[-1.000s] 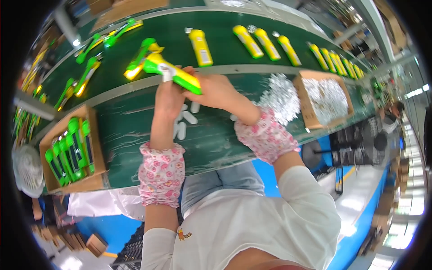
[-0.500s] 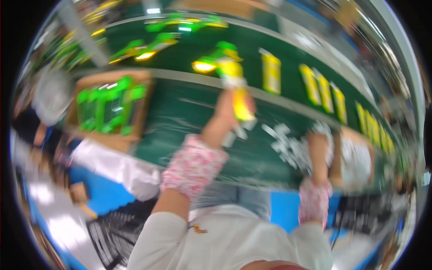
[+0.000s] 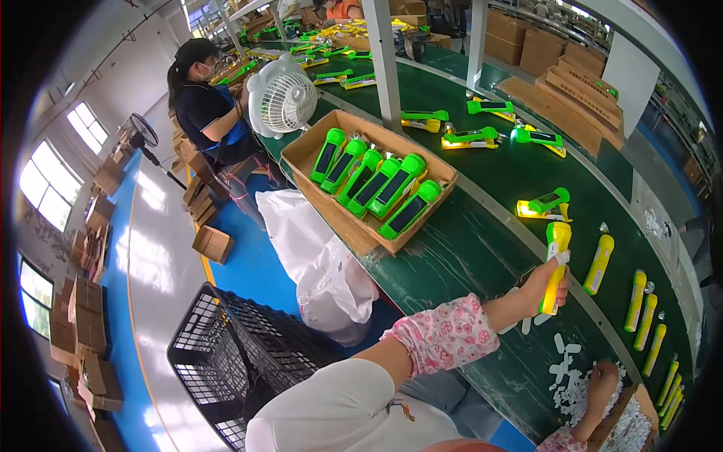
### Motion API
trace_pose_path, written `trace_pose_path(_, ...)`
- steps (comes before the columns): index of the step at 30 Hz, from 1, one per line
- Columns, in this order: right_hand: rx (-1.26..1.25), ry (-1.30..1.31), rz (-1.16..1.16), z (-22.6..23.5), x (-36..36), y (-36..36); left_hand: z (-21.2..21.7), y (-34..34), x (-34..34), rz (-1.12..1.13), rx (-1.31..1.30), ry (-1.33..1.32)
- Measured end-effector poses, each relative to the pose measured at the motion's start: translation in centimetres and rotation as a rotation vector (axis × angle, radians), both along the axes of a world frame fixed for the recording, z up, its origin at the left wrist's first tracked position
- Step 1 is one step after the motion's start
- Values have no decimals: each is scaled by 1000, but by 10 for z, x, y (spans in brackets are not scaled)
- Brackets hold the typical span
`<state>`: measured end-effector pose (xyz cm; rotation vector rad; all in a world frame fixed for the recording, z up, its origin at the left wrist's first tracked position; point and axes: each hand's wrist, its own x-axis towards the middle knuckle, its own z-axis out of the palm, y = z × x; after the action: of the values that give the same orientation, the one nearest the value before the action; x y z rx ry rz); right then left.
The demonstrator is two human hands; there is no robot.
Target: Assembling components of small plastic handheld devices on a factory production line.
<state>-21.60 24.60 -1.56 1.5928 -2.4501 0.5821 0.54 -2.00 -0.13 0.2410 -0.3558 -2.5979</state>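
Observation:
My left hand (image 3: 536,290) is closed around a yellow flashlight (image 3: 556,264) with a green side, held upright over the green worktop (image 3: 452,267). A small white piece (image 3: 562,258) shows at its thumb. At the lower right, my right hand (image 3: 602,386) is at a heap of small white pieces (image 3: 572,392); its fingertips cannot be made out. Beside that hand stands a cardboard box (image 3: 602,431) holding more white pieces. Several yellow flashlights (image 3: 599,264) lie in a row on the belt (image 3: 482,162) beyond, with green-and-yellow ones (image 3: 471,138) farther left.
An open cardboard box (image 3: 331,220) of green flashlights with dark panels stands on the worktop's left. Behind it are a white fan (image 3: 282,96) and a seated co-worker (image 3: 199,105). A white sack (image 3: 324,271) and a black crate (image 3: 241,339) stand below the worktop edge. A metal post (image 3: 384,68) rises by the belt.
My view has swung to the left and sharpened. My left hand still holds the yellow flashlight, and my right hand remains at the white pieces.

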Motion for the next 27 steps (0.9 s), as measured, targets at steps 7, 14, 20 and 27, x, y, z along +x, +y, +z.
trace_pose_path(7,-102,-302,37,5,20,-34,-8,1,-4,-62,36,37)
trace_pose_path(14,-167,-732,129,48,45,-97,3,15,-4,-1,-90,-92)
trace_pose_path(20,-389,-866,320,65,76,-148,-23,12,-13,-24,-303,-178)
trace_pose_path(27,-372,-974,332,51,76,-134,-42,38,-29,209,-802,-220)
